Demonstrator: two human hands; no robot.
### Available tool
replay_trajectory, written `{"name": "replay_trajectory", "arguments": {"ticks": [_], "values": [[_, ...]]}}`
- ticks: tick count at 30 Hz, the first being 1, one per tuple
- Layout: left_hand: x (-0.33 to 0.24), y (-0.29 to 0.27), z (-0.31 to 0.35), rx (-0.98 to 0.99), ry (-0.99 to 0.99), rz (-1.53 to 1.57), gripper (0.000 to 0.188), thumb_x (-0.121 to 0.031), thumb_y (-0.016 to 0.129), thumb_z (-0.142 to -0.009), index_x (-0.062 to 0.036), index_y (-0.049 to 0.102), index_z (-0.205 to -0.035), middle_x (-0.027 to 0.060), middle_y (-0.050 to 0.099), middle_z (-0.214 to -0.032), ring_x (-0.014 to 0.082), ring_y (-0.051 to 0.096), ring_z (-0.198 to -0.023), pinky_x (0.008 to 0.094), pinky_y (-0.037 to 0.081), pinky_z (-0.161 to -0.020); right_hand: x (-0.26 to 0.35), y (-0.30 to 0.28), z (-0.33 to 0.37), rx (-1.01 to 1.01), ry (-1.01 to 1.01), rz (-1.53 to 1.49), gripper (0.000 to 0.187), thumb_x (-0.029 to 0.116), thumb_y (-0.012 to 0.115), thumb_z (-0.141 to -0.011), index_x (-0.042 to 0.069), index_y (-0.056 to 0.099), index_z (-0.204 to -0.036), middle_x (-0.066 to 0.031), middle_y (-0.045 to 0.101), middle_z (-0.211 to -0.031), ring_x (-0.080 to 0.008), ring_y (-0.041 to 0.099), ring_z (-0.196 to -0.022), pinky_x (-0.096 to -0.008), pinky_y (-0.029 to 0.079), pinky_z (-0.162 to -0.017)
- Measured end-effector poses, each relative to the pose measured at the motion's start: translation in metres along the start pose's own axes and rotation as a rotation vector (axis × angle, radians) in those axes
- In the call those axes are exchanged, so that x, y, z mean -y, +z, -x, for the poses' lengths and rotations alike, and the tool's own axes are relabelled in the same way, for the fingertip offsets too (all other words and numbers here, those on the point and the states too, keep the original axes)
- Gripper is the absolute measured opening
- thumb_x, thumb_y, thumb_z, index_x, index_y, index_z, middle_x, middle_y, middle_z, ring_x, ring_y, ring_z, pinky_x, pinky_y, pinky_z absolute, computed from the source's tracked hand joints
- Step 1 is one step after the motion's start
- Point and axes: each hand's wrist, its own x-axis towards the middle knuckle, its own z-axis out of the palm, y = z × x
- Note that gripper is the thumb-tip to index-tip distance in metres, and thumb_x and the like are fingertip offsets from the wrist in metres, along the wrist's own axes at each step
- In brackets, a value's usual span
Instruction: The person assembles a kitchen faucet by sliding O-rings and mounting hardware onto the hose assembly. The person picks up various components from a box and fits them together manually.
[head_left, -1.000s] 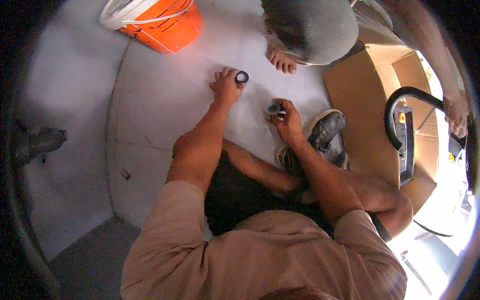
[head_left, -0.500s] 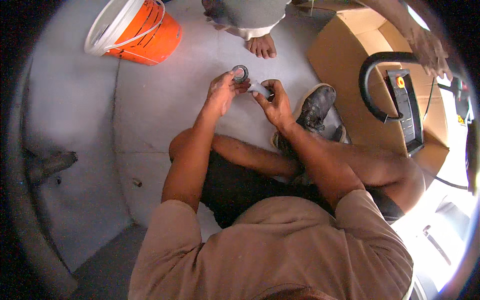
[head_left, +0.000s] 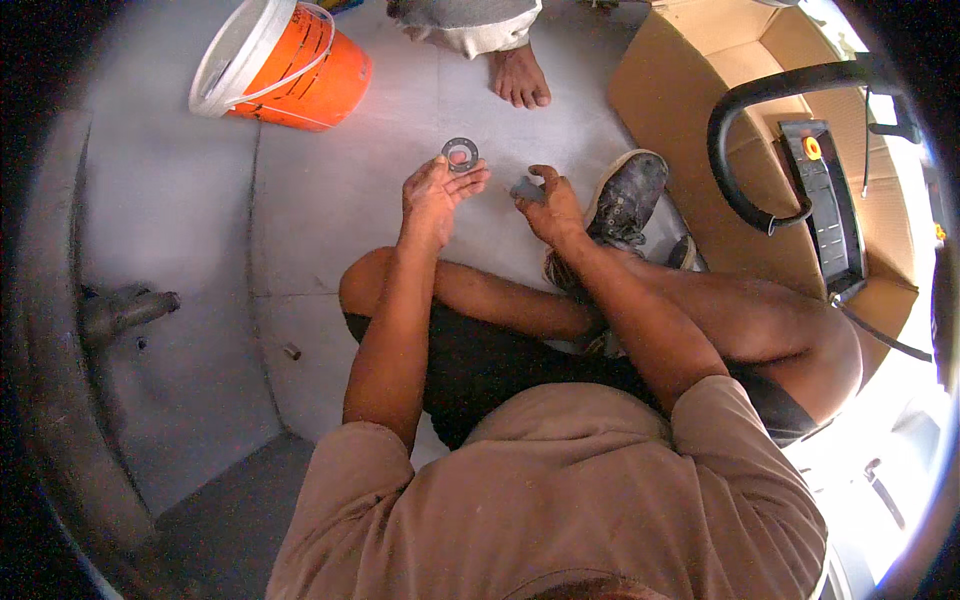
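A flat dark ring with small holes around its face [head_left: 461, 143] is pinched at its lower left edge by my left hand [head_left: 432, 198]. The fingers of that hand lie behind and below the ring. To its right, my right hand [head_left: 555, 208] grips a small grey piece [head_left: 525, 188] between thumb and fingers; whether it is cloth, abrasive paper or something else I cannot tell. A gap separates the grey piece from the ring. Both hands hover over the grey floor [head_left: 340, 200], in front of my crossed legs.
An orange bucket with a white rim [head_left: 318, 75] lies tilted at the far left. Another person's bare foot [head_left: 520, 78] rests ahead. On the right stands an open cardboard box [head_left: 680, 90] with a black hose [head_left: 722, 150] and a black tray [head_left: 850, 262]. My dark shoe [head_left: 628, 195] is beside it.
My hands have drawn apart, and the grey piece has come away from beside the ring. The ring now faces up more. Another person's hand over the box has left the view.
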Motion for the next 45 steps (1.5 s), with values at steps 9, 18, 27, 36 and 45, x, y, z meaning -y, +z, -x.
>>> {"name": "replay_trajectory", "arguments": {"ticks": [9,18,27,36,45], "values": [[0.022,-0.027,0.008,0.042,0.011,-0.093,0.037,-0.022,0.056,-0.105,0.0113,0.056,-0.122,0.0293,0.065,-0.114,0.0416,0.071,-0.102,0.0476,0.062,-0.087,0.014,-0.023,0.026,0.083,-0.087,0.259,0.052,0.014,0.075,-0.081,0.009,0.062,-0.132,-0.0210,0.061,-0.122,-0.0406,0.058,-0.112,-0.0494,0.053,-0.091],[-0.007,0.122,0.081,0.082,-0.091,-0.021,0.030,-0.022,0.057,-0.105,0.0042,0.062,-0.118,0.0130,0.068,-0.107,0.0275,0.068,-0.095,0.0392,0.058,-0.080,0.100,-0.214,0.061,-0.106,-0.299,-0.144,0.046,0.018,0.069,-0.093,0.000,0.057,-0.134,-0.0214,0.060,-0.111,-0.0355,0.060,-0.098,-0.0451,0.050,-0.089],[-0.051,0.257,0.088,0.396,-0.096,0.059,0.024,-0.017,0.060,-0.103,0.0031,0.067,-0.112,0.0093,0.070,-0.102,0.0182,0.067,-0.087,0.0316,0.054,-0.076,0.089,-0.262,0.061,-0.202,-0.353,-0.677,0.054,0.008,0.074,-0.089,0.005,0.056,-0.141,-0.0139,0.065,-0.124,-0.0246,0.063,-0.110,-0.0348,0.053,-0.092],[-0.060,0.311,0.066,0.458,0.038,-0.225,0.031,-0.030,0.059,-0.105,-0.0013,0.068,-0.111,0.0075,0.070,-0.091,0.0160,0.065,-0.078,0.0293,0.050,-0.070,0.080,-0.306,0.043,-0.678,-0.182,-1.228,0.052,0.027,0.064,-0.102,0.002,0.050,-0.145,-0.0096,0.063,-0.104,-0.0154,0.066,-0.082,-0.0286,0.053,-0.077],[-0.049,0.326,0.081,0.475,0.058,-0.277,0.024,-0.025,0.062,-0.104,-0.0020,0.069,-0.102,0.0066,0.070,-0.088,0.0136,0.066,-0.076,0.0263,0.052,-0.069,0.078,-0.309,0.056,-0.344,-0.123,-1.761,0.040,0.027,0.050,-0.109,0.003,0.049,-0.141,-0.0169,0.067,-0.113,-0.0256,0.070,-0.087,-0.0389,0.059,-0.081]]}}
